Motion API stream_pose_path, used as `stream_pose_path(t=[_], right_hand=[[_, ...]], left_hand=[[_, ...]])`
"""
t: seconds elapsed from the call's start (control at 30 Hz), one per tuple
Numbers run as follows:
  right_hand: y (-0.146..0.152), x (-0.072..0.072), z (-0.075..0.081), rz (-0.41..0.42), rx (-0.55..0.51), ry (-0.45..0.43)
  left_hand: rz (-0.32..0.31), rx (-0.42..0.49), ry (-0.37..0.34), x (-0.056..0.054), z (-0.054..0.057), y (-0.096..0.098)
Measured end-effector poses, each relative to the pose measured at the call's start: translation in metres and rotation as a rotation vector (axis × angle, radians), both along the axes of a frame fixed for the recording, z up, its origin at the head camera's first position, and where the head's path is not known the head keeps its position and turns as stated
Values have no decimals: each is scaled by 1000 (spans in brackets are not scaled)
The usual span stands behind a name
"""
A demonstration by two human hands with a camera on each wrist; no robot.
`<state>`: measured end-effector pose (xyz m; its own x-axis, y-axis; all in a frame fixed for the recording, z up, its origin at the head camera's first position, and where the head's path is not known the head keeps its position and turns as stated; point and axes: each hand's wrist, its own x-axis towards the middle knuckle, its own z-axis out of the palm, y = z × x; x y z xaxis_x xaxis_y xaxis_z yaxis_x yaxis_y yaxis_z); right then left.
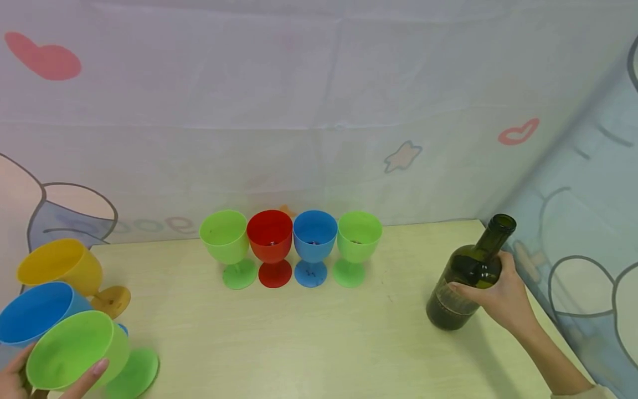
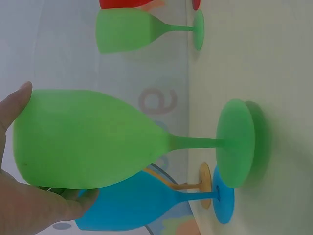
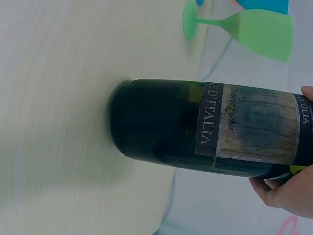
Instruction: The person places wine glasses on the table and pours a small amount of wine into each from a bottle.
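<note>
At the lower left of the head view, my left hand (image 1: 80, 382) holds a light green plastic goblet (image 2: 93, 139) by its bowl, thumb and fingers on opposite sides near the rim. Its foot is close to the tabletop; I cannot tell whether it touches. A blue goblet (image 1: 42, 313) and a yellow goblet (image 1: 82, 271) stand just behind it. On the right, my right hand (image 1: 503, 302) grips a dark green glass wine bottle (image 3: 156, 127) around its upper body, below the neck. The labelled bottle is upright, its base at or just above the table.
Along the back edge of the pale wooden table (image 1: 279, 343) stands a row of goblets: a green goblet (image 1: 224, 238), a red goblet (image 1: 269, 238), a blue goblet (image 1: 315, 238) and another green goblet (image 1: 359, 238). A printed cloth (image 1: 299, 100) hangs behind and along the right.
</note>
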<state>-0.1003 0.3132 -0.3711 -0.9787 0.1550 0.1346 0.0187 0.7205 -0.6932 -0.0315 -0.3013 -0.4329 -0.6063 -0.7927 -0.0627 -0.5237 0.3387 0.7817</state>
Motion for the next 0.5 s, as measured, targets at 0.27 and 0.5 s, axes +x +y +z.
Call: stream_pose_path(t=[0.27,0.5], right_hand=[[0,-1,0,0,-16,4],[-1,0,1,2,-11,8]], left_hand=[[-65,75,41,-1,22,26],[-219,145,-13,-6,54,56]])
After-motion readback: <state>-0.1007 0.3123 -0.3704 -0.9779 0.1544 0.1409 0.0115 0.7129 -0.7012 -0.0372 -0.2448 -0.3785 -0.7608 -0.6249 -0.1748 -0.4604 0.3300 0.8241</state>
